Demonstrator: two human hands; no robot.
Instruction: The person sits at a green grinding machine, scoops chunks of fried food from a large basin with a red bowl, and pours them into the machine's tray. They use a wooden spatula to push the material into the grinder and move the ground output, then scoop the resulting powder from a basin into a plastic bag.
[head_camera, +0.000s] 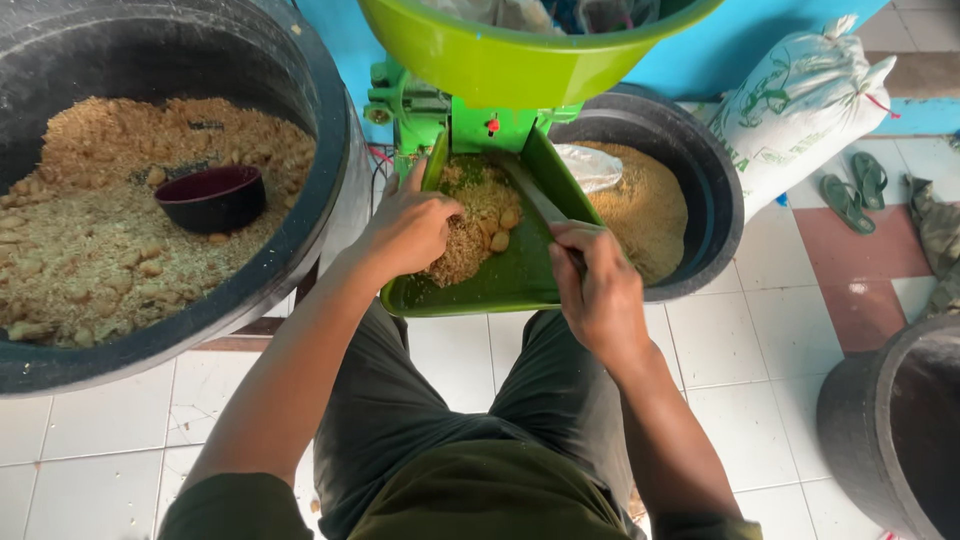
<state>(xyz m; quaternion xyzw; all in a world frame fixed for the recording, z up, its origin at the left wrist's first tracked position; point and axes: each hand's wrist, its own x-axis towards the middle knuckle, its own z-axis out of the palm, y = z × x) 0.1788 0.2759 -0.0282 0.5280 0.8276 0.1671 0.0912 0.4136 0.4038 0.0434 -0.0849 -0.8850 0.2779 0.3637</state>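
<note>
My left hand (408, 228) rests on a heap of coarse tan crumbs and lumps (478, 228) in the green feed tray (500, 290) of a green grinding machine (455, 125). Its fingers press into the heap. My right hand (597, 290) grips the handle of a grey stick-like tool (530, 190) that reaches up the tray toward the machine's mouth. A large green bowl (520, 60) sits above the machine.
A big black tub (330, 190) at left holds tan meal and a dark red bowl (212, 198). Another black tub (715, 200) behind the tray holds finer meal. A white sack (800, 110), green sandals (855, 190) and a third tub (885, 430) stand at right.
</note>
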